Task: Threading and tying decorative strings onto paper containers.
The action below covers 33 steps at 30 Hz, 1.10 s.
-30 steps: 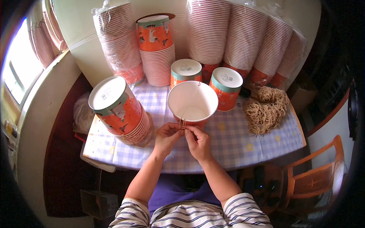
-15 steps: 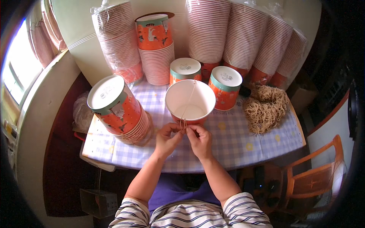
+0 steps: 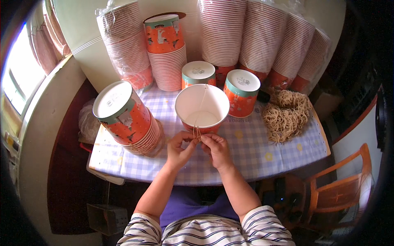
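An orange paper bucket point(image 3: 202, 107) with a white inside stands upright in front of me, its mouth facing up. A thin tan string point(image 3: 197, 130) runs across its opening from the far rim and loops over the near rim. My left hand point(image 3: 179, 148) pinches the string just at the bucket's near side. Beside it, my right hand point(image 3: 216, 149) pinches the same string, the fingertips of both hands almost touching. Whether a knot lies between the fingers is too small to tell.
Left stands an upside-down bucket stack point(image 3: 127, 119) with string around its base. A tangled pile of tan string point(image 3: 287, 116) lies right. Two upturned buckets point(image 3: 198, 71) point(image 3: 242, 92) stand behind; tall wrapped stacks point(image 3: 264, 37) line the back. A checked cloth point(image 3: 254, 156) covers the table.
The right hand has turned slightly, and its fingers have shifted at the string. Otherwise the whole view has moved a little; the bucket and left hand stay much the same.
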{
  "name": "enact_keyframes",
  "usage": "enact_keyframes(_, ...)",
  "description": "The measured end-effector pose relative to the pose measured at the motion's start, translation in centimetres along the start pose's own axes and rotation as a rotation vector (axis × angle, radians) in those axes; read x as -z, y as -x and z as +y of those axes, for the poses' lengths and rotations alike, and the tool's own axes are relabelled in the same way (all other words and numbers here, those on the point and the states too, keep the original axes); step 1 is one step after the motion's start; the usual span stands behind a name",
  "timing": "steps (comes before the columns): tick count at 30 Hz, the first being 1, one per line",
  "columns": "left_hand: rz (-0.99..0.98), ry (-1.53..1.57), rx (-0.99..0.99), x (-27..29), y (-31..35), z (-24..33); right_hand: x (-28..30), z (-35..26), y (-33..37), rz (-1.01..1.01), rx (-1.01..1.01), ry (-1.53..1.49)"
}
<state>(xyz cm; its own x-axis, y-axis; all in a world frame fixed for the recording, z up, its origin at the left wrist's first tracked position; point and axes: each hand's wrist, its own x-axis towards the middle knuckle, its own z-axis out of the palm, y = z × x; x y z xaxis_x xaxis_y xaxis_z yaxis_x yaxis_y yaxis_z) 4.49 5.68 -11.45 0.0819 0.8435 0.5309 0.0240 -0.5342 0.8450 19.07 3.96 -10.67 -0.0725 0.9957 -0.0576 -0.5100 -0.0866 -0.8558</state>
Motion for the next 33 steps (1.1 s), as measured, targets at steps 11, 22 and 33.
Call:
enact_keyframes(11, 0.051, -0.134, -0.243, -0.7, -0.1, 1.0, -0.2, -0.2, 0.1, -0.007, -0.011, -0.035)
enact_keyframes(22, 0.099, -0.044, 0.005, -1.2, -0.8, 0.8, 0.3, 1.0, -0.5, -0.043, 0.194, 0.211)
enact_keyframes(33, 0.083, 0.162, -0.022, -0.8, -0.2, 1.3, 0.0, 0.2, -0.2, 0.013, 0.070, 0.040)
